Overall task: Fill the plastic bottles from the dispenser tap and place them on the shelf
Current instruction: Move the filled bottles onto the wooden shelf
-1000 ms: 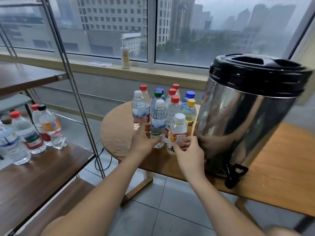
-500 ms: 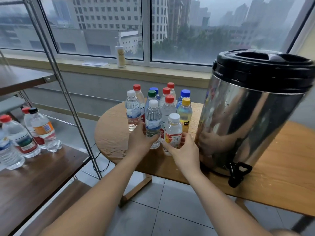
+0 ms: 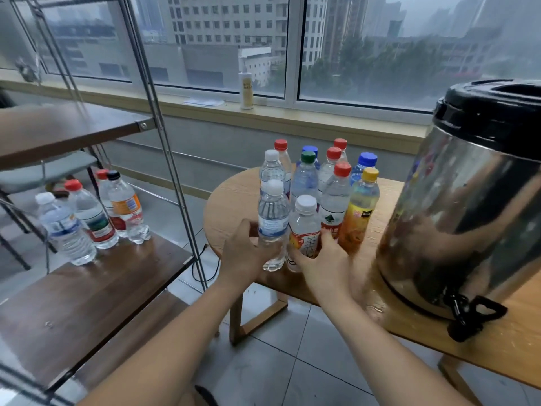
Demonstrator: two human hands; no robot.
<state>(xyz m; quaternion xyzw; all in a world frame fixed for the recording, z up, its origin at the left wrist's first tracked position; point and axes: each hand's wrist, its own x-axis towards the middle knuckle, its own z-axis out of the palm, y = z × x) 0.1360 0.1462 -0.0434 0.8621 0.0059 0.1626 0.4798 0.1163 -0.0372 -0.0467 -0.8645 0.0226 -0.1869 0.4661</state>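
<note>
Left hand [image 3: 244,254] fingers curl round tall clear bottle [image 3: 273,221] at near tabletop [image 3: 231,206] edge; right hand [image 3: 326,260] fingers wrap short white-cap bottle [image 3: 305,230] just right.

Wide windows [image 3: 87,48] onto hazy grey towers [image 3: 228,24], wooden sill [image 3: 322,118], grey tiled floor [image 3: 292,361], round-ended wooden table [image 3: 234,200].

Bare left grip [image 3: 245,254] and bare right grip [image 3: 325,260] on bare forearms [image 3: 175,332].
</note>
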